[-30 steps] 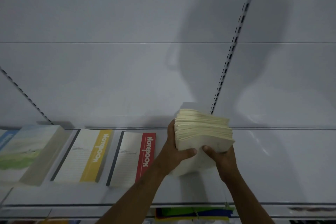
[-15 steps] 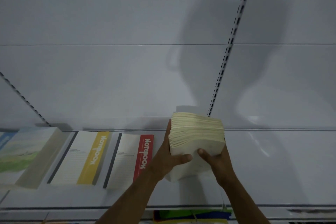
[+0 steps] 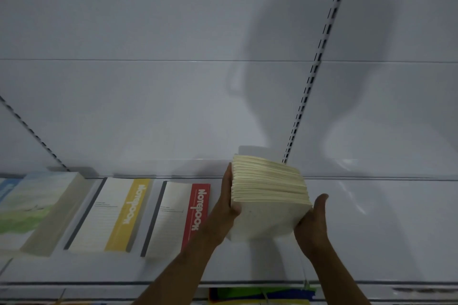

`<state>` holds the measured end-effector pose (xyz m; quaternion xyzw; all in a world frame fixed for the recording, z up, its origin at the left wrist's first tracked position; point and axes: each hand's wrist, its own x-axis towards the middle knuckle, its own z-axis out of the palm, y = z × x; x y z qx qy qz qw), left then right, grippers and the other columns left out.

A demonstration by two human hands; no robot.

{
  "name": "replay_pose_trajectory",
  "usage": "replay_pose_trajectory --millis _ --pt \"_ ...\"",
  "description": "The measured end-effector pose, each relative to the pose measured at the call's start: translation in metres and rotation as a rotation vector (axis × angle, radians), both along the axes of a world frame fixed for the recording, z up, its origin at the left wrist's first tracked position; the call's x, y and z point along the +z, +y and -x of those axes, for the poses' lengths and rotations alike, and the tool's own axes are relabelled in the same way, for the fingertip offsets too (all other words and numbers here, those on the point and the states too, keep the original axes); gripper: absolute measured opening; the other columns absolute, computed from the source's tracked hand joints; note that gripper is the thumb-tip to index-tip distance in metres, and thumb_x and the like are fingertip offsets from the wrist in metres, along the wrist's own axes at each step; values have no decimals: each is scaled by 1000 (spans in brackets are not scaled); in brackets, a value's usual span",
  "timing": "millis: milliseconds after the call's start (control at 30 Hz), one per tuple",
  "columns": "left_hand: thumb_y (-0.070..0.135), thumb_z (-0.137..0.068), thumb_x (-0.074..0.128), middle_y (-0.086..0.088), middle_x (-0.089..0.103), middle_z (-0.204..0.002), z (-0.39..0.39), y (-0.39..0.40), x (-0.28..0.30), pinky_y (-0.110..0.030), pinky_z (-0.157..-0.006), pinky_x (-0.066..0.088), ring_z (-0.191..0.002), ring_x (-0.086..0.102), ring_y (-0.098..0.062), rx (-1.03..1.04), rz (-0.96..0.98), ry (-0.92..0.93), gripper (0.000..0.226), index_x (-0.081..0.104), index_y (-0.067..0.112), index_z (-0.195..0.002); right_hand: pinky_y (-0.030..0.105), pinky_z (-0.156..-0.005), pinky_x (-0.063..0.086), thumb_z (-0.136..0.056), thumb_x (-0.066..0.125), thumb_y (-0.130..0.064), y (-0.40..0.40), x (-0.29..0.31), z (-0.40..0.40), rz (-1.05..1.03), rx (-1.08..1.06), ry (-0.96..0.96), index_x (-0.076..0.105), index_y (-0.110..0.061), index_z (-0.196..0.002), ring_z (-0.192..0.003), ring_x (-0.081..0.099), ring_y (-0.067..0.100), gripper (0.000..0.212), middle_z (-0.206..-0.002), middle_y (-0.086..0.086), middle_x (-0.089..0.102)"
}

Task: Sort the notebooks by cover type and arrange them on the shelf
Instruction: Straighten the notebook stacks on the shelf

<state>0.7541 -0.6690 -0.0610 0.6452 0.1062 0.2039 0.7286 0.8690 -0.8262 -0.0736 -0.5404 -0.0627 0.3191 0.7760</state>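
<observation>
We face a white back wall (image 3: 148,32) crossed by a slotted upright (image 3: 319,54), and below it a white shelf (image 3: 384,230). On the shelf's left part lie three piles, side by side: a landscape-cover pile (image 3: 32,208), a yellow-banded notebook pile (image 3: 116,213) and a red-banded notebook pile (image 3: 178,215). Just right of the red one, we see a thick stack of cream notebooks (image 3: 267,195) tilted above the shelf, page edges up. The left hand (image 3: 226,205) grips its left side, thumb curled over the front cover. The right hand (image 3: 313,220) cups the lower right corner with its thumb raised; its fingers are hidden behind the stack.
</observation>
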Motion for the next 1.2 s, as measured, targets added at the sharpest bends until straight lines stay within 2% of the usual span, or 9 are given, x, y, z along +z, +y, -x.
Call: replay_pose_trajectory --millis 100,200,333,500,700,800,1033,1133,1200 --pt "68 -83 38 -2 60 -129 -3 -3 5 -33 -90 52 -118 58 -20 99 215 -10 68 40 29 -138 28 -74 50 -82 28 -72 13 12 2 45 -108 -22 62 -16 -116 -92 65 19 73 -96 3 72" --pt "58 -96 23 -5 72 -103 -12 -6 8 -37 -80 53 -100 65 -27 244 423 74 57 65 23 -113 26 -68 42 -102 24 -42 23 18 11 82 -292 -3 62 -22 -88 -78 56 12 45 -78 -2 64" --pt "57 -95 33 -3 74 -86 -22 -4 12 -44 -83 50 -93 65 -29 305 459 233 52 71 21 -93 27 -68 41 -100 36 -34 32 20 10 64 -440 84 58 -22 -74 -72 52 12 36 -62 -9 63" --pt "48 -96 40 -4 73 -66 -27 5 18 -31 -68 50 -57 68 -17 187 492 276 51 74 20 -71 25 -61 45 -99 36 -16 30 23 5 61 -441 -9 62 -20 -65 -65 52 14 43 -49 -13 61" --pt "51 -99 31 -4 76 -90 -27 -4 13 -33 -77 54 -88 70 -21 114 459 256 55 63 12 -121 29 -70 46 -98 37 -15 21 17 -1 151 -270 -197 64 -16 -84 -71 64 9 30 -68 -8 70" --pt "50 -99 30 -3 75 -81 -27 -4 16 -28 -66 55 -75 72 -16 75 492 225 53 64 12 -116 30 -71 48 -102 29 -14 17 15 -2 169 -207 -193 66 -16 -88 -73 65 8 39 -73 -6 72" --pt "58 -94 37 3 73 -92 -25 -7 21 -34 -86 52 -85 68 -14 81 450 260 41 67 30 -92 31 -79 45 -103 30 -30 20 24 -1 166 -273 -77 64 -18 -103 -90 58 15 36 -92 0 65" --pt "42 -101 33 1 73 -98 -21 -4 11 -28 -72 56 -79 71 -14 119 461 233 47 68 13 -109 35 -83 46 -103 29 -29 18 10 2 196 -280 -100 63 -11 -110 -98 58 27 39 -97 8 66" --pt "43 -100 33 -13 64 -119 -21 -2 8 -39 -86 54 -98 68 -24 122 460 240 55 49 5 -137 33 -76 48 -103 30 -25 16 8 3 212 -271 -124 65 -11 -103 -93 59 27 37 -90 8 67"
